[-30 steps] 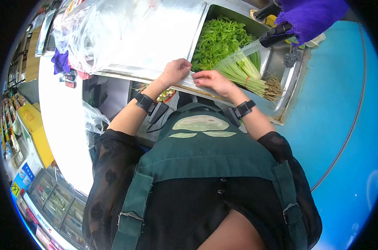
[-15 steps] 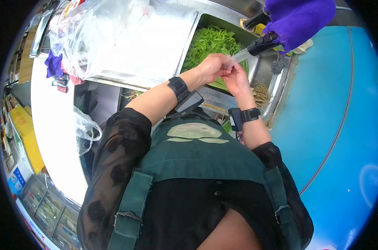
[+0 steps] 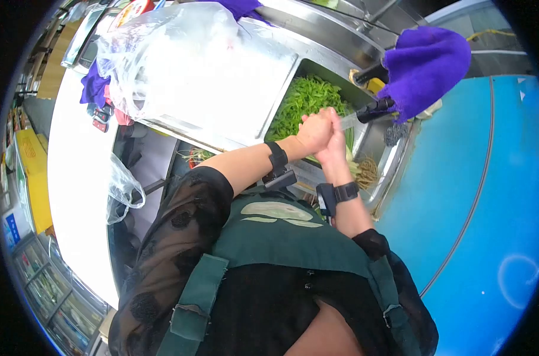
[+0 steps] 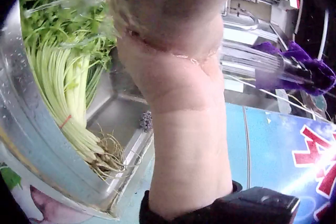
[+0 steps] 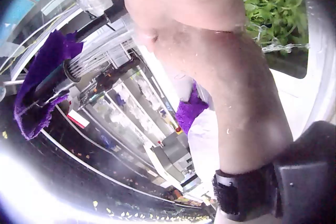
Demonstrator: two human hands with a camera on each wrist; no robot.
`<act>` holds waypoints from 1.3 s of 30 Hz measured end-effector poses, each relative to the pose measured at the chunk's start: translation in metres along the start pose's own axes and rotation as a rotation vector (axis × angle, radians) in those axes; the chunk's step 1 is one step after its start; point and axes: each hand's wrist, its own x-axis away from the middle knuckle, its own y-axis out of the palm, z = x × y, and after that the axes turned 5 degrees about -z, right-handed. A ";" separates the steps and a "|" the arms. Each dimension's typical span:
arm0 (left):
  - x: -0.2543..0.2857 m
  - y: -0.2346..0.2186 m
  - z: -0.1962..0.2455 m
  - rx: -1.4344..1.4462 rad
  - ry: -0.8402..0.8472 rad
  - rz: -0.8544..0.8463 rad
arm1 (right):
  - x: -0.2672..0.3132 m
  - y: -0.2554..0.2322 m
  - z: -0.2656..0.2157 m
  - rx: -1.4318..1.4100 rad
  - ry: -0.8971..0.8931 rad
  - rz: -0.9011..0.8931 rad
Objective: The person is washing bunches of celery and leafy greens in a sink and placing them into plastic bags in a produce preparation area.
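Observation:
My two hands are pressed together over a steel sink [image 3: 394,155], in the water spraying from a black faucet head [image 3: 371,110]. My left hand [image 3: 314,129] curls over my right hand [image 3: 336,145], whose fingers are hidden. In the sink lie leafy greens [image 3: 302,99] and a bundle of pale stems with roots [image 3: 367,172]. The left wrist view shows my right forearm [image 4: 189,150] in front of the stems [image 4: 68,92] and the spray [image 4: 247,61]. The right wrist view shows my wet left forearm [image 5: 236,92] beside the faucet head [image 5: 58,79].
A purple cloth [image 3: 424,62] hangs over the faucet. A large clear plastic bag [image 3: 180,53] lies on the steel draining board left of the sink. A blue surface [image 3: 477,178] lies to the right, a white counter [image 3: 73,178] to the left.
My hands left the sink's near rim, rose to the faucet spray and closed together; the left hand now covers the right.

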 end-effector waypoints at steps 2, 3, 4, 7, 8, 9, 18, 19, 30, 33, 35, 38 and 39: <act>0.002 -0.012 0.009 -0.002 0.008 0.103 | -0.006 0.002 0.000 0.031 -0.014 -0.006; 0.006 -0.017 0.009 -0.004 0.007 0.121 | -0.001 -0.004 -0.003 0.149 -0.038 0.096; 0.006 -0.028 0.006 -0.306 0.190 0.033 | -0.007 -0.004 -0.008 0.273 -0.065 0.182; 0.005 -0.027 0.016 -0.367 0.213 -0.177 | -0.014 -0.009 -0.017 0.347 -0.084 0.232; 0.009 -0.020 0.022 -0.115 0.070 -0.302 | -0.003 -0.009 -0.018 0.362 -0.098 0.313; 0.013 -0.013 0.021 -0.056 0.128 -0.173 | 0.007 0.007 -0.025 0.523 -0.143 0.311; -0.005 -0.040 0.013 1.990 -0.514 -0.434 | 0.033 0.013 -0.068 0.830 -0.154 -0.067; -0.008 -0.032 0.017 2.042 -0.521 -0.426 | 0.025 -0.004 -0.088 0.780 -0.241 -0.019; 0.045 -0.096 0.005 0.079 -0.366 -0.652 | -0.034 0.002 -0.206 0.826 -0.398 -0.373; 0.062 -0.102 -0.011 -0.100 -0.344 -0.544 | -0.053 0.026 -0.228 0.863 -0.428 -0.211; 0.069 -0.105 -0.042 -0.021 -0.317 -0.348 | -0.061 0.034 -0.239 0.856 -0.432 -0.169; 0.086 -0.140 -0.059 0.118 -0.171 0.209 | -0.057 0.027 -0.249 0.814 -0.458 -0.131; 0.093 -0.163 -0.060 0.102 -0.099 0.371 | -0.051 0.018 -0.251 0.796 -0.459 -0.119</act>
